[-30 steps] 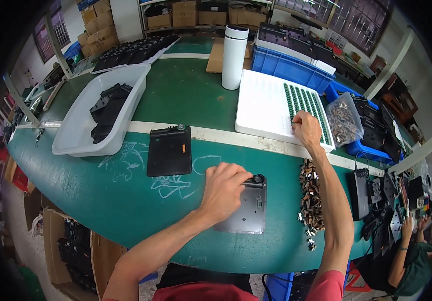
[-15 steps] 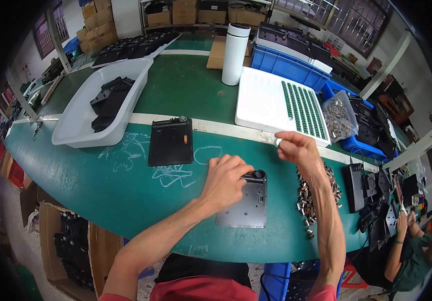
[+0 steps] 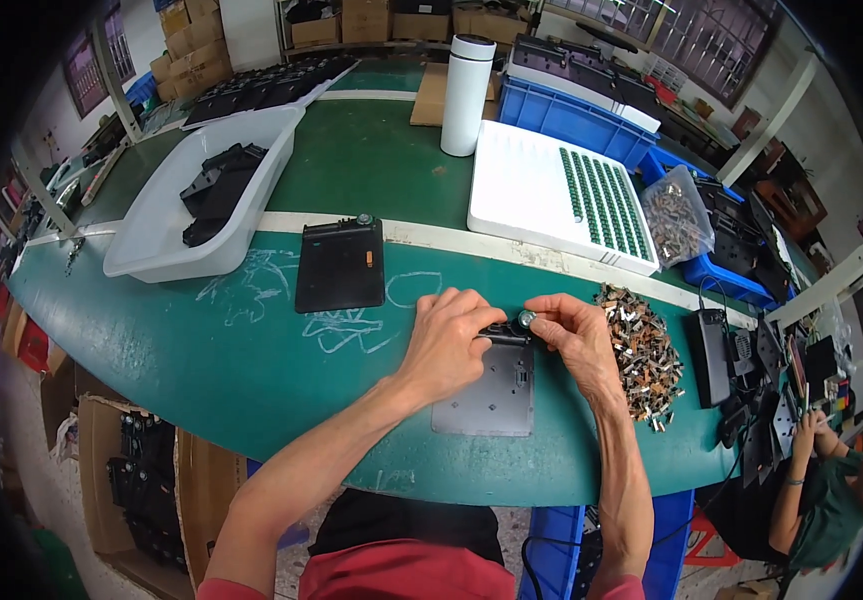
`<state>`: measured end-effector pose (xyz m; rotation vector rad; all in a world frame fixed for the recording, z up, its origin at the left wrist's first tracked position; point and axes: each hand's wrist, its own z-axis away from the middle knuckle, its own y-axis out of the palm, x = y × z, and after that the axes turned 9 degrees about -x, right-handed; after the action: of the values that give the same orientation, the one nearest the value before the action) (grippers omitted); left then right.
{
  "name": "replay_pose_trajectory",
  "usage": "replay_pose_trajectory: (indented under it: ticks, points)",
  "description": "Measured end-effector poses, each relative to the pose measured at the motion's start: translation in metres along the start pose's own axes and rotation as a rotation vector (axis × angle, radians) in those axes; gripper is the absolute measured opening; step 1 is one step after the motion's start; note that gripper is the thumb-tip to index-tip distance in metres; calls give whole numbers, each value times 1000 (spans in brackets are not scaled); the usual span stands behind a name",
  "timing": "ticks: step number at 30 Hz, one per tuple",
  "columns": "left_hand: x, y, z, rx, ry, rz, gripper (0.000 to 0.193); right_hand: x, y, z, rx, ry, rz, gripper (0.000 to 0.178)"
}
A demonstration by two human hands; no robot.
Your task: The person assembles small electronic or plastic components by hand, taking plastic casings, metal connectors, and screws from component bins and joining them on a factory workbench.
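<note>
A dark grey flat plate [image 3: 489, 394] lies on the green table [image 3: 251, 350] in front of me. My left hand [image 3: 448, 338] presses on the plate's far left corner, fingers on a black block there. My right hand [image 3: 573, 335] pinches a small round silvery part [image 3: 526, 319] and holds it against that black block at the plate's far edge. Both hands nearly touch each other over the plate.
A heap of small metal pieces [image 3: 641, 350] lies right of my right hand. A second black plate [image 3: 340, 265] sits further back. Behind are a white foam tray with green parts [image 3: 551, 195], a white bin [image 3: 201, 190], a white bottle [image 3: 466, 80], blue crates [image 3: 571, 115]. Another person [image 3: 821, 480] sits at right.
My right hand has come back from the white foam tray to the plate, now holding a small round part. The left hand stayed on the plate's corner.
</note>
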<state>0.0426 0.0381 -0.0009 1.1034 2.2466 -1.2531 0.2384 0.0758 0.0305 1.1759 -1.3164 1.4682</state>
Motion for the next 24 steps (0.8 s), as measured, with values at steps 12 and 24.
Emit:
replay_pose_trajectory:
  ticks: [12, 24]
  points:
    - [1, 1, 0, -11, 2, -2, 33, -10, 5, 0, -38, -92, 98, 18]
    - [1, 1, 0, -9, 6, -4, 35, -11, 5, 7, -102, -236, 177, 19]
